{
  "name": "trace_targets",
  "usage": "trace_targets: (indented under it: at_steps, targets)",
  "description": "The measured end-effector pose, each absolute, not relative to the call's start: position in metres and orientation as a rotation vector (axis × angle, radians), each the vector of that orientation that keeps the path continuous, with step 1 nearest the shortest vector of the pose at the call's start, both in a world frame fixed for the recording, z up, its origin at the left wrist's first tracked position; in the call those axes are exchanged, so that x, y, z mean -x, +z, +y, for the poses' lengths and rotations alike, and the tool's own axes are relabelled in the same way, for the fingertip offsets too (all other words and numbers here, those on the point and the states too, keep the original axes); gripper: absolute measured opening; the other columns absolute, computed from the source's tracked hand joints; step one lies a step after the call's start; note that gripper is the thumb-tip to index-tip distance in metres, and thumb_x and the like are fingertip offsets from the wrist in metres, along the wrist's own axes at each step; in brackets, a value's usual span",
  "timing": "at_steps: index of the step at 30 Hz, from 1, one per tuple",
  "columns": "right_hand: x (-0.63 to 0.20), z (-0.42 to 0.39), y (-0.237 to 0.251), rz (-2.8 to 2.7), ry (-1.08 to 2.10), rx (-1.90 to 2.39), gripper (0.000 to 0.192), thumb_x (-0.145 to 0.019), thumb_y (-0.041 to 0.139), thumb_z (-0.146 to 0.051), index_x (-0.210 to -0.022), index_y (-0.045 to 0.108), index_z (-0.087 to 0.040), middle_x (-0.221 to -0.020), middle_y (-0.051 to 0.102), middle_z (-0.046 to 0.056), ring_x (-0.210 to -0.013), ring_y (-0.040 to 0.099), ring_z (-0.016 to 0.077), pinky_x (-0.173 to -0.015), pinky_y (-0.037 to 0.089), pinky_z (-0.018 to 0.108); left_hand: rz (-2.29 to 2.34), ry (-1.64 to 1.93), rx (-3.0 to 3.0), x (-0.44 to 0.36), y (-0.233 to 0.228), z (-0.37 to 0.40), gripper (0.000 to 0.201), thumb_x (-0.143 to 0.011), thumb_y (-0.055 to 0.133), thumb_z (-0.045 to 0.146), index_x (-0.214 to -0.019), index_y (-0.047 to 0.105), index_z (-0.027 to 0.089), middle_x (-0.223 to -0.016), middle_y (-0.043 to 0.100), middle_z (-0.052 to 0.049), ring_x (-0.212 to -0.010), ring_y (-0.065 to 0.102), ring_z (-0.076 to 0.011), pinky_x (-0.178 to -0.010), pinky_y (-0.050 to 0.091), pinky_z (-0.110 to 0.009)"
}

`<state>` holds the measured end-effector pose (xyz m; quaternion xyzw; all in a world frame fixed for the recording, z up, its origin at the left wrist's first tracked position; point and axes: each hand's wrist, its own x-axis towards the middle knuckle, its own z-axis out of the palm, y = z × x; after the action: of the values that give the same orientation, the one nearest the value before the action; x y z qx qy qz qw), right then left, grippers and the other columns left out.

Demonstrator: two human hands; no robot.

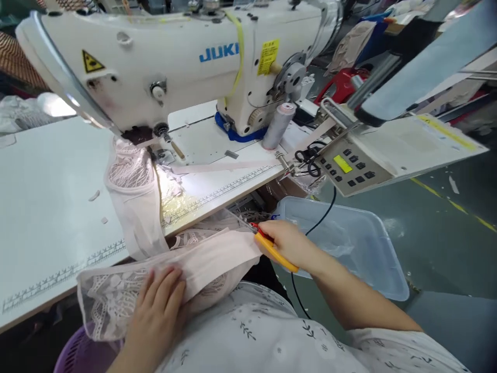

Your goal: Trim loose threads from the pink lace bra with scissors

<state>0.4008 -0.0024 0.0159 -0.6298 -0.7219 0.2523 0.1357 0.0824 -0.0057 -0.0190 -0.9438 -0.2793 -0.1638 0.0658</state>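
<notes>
Now two hands (159, 303), one snips (272, 247), one lace garment (209, 264)

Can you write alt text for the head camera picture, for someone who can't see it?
The right hand holds orange thread snips at the edge of pale pink lace fabric, which the left hand presses flat. Behind stands a white sewing machine.

I see a white table (46, 207) with a ruler strip (217, 194) along its near edge. A sewing machine (174, 57) stands at the far side, a grey thread cone (278, 126) to its right. Pink lace fabric (132, 191) drapes over the near edge. Small scraps (94, 195) lie at left.
</notes>
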Motion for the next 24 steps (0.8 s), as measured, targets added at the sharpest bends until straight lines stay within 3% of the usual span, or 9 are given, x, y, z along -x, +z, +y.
trace_targets:
  at_steps: [3,8,12,18,24]
  targets:
    - [-0.397,-0.004,0.014,-2.114,0.812,1.853,0.025,-0.075,0.045,-0.029,-0.057,0.03,-0.02,-0.055,0.044,-0.001,-0.052,0.037,0.0114,-0.05,0.023,0.023,-0.99,-0.536,2.776,-0.057,-0.025,-0.025,0.014,-0.076,0.062,0.008,-0.089,0.057,0.012,-0.103,0.062,-0.018,-0.105,0.056,-0.036,-0.095,0.039,-0.063]
    - [-0.385,-0.001,0.02,-2.166,0.761,1.846,0.025,-0.073,0.043,-0.031,-0.056,0.029,-0.02,-0.053,0.042,-0.001,-0.051,0.036,0.0115,-0.048,0.022,0.023,-1.167,-0.541,2.672,-0.042,-0.036,-0.047,0.026,-0.075,0.067,0.017,-0.097,0.055,0.012,-0.113,0.055,-0.022,-0.111,0.052,-0.0383,-0.093,0.04,-0.064]
    - [-0.38,-0.001,0.028,-2.179,0.874,1.719,0.023,-0.07,0.044,-0.029,-0.055,0.03,-0.02,-0.053,0.038,-0.002,-0.051,0.035,0.0108,-0.047,0.023,0.022,-1.335,-0.591,2.592,-0.037,-0.043,-0.06,0.009,-0.08,0.057,0.01,-0.086,0.055,0.016,-0.091,0.06,-0.011,-0.086,0.061,-0.026,-0.085,0.049,-0.051]
    - [-0.369,-0.005,0.037,-2.081,0.935,1.542,0.023,-0.071,0.042,-0.027,-0.054,0.028,-0.02,-0.053,0.032,-0.003,-0.05,0.031,0.0095,-0.046,0.024,0.021,-1.52,-0.597,2.531,-0.032,-0.053,-0.073,0.015,-0.082,0.057,0.025,-0.093,0.057,0.014,-0.089,0.066,-0.012,-0.084,0.062,-0.0298,-0.08,0.047,-0.048]
    - [-0.36,-0.005,0.04,-1.952,0.996,1.328,0.024,-0.074,0.044,-0.027,-0.056,0.029,-0.02,-0.055,0.029,-0.004,-0.05,0.029,0.0091,-0.047,0.027,0.022,-1.807,-0.844,2.66,-0.006,-0.018,-0.078,0.011,-0.086,0.052,0.029,-0.088,0.058,0.021,-0.082,0.068,-0.003,-0.073,0.066,-0.0186,-0.064,0.053,-0.026]
